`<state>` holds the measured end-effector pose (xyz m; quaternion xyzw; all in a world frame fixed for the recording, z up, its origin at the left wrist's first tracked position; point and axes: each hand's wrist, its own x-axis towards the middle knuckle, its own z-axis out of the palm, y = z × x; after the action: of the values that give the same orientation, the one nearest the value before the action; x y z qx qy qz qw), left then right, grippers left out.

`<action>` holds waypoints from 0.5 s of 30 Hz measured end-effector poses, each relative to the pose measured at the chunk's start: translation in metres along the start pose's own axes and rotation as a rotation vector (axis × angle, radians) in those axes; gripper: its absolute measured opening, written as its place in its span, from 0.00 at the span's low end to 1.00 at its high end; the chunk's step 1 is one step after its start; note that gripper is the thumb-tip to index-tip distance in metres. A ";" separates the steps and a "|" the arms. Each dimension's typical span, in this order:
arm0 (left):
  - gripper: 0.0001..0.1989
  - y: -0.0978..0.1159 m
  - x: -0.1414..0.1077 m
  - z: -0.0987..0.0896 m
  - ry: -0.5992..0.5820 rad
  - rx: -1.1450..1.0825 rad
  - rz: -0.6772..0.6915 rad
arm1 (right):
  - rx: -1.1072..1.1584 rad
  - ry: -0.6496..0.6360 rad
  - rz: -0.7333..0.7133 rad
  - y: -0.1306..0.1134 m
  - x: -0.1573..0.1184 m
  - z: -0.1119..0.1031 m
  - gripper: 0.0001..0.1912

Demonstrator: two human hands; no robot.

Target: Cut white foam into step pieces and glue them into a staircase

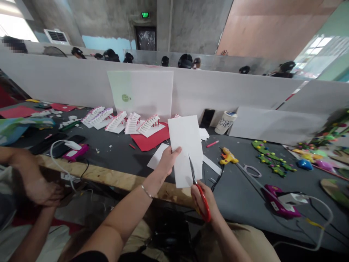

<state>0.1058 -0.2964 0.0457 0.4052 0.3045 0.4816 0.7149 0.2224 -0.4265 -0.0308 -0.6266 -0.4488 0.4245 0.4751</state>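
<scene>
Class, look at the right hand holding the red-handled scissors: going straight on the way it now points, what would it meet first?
The white sheet held by the left hand. The blades of the scissors in the right hand already overlap its lower part, though depth makes exact contact hard to confirm.

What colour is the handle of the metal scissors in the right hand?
Bright red handle, best seen in the head view.
</scene>
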 end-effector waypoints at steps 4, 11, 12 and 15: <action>0.24 0.008 0.022 -0.006 0.107 0.003 0.067 | 0.148 -0.150 -0.004 -0.010 -0.006 0.000 0.32; 0.24 0.045 0.038 -0.031 0.148 0.142 0.213 | 0.123 -0.384 -0.119 -0.013 -0.021 -0.028 0.29; 0.25 0.045 0.034 -0.031 0.134 0.163 0.211 | 0.139 -0.409 -0.136 -0.014 -0.021 -0.030 0.29; 0.26 0.035 0.021 -0.025 0.099 0.198 0.166 | 0.155 -0.429 -0.140 -0.020 -0.018 -0.030 0.30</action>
<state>0.0771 -0.2624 0.0629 0.4732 0.3508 0.5260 0.6135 0.2438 -0.4478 -0.0040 -0.4512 -0.5479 0.5471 0.4436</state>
